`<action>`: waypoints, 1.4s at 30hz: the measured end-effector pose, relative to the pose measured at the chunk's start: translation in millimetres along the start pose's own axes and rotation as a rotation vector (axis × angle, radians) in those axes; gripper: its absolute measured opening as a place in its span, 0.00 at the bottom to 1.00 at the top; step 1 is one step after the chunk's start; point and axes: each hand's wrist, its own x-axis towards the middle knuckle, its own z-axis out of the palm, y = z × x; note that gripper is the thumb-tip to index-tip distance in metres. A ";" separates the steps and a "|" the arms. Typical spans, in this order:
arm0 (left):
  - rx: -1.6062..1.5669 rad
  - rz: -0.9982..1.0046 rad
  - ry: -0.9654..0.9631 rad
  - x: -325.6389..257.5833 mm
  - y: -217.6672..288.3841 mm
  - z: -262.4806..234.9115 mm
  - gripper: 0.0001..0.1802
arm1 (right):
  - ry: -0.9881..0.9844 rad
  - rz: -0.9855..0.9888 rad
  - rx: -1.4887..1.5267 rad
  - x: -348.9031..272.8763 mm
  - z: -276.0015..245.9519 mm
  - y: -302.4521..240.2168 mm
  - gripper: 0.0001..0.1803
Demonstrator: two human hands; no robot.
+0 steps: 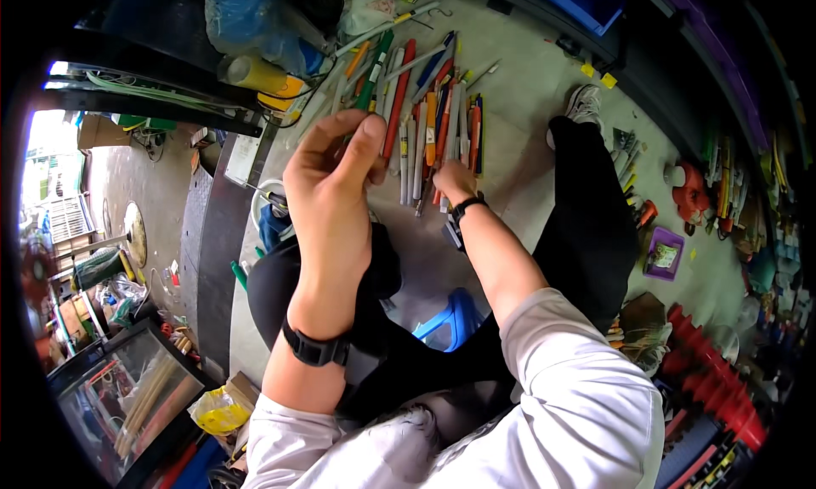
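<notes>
My left hand [334,170] is raised, its thumb and fingers pinched together. A green marker [375,69] shows just beyond its fingertips; whether the fingers grip it or it lies on the floor behind them I cannot tell. Lower down, my right hand [456,181] is closed at the near ends of a spread of pens, its fingertips around a slim dark red pen [439,146]. A long red marker [399,98], an orange marker [430,124] and several white, grey and dark blue pens lie lengthwise on the pale floor around them.
Between my legs stands a blue plastic stool [459,317]. A yellow cylinder [255,74] and a blue plastic bag [238,17] are at the upper left. To the right are a purple tray [665,253], a red figure [693,196] and crowded shelves. A glass-topped case [127,400] sits lower left.
</notes>
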 end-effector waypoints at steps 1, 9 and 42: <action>-0.015 -0.009 0.003 1.1 -2.3 0.9 0.12 | -0.088 0.037 -0.033 -3.2 9.9 13.5 0.12; -0.023 -0.083 -0.040 5.5 -2.8 6.3 0.12 | 0.244 0.065 -0.146 25.7 82.1 50.6 0.12; 1.014 0.745 -0.020 8.6 4.7 -19.8 0.32 | 0.397 -0.622 0.127 -246.9 -232.5 -37.5 0.17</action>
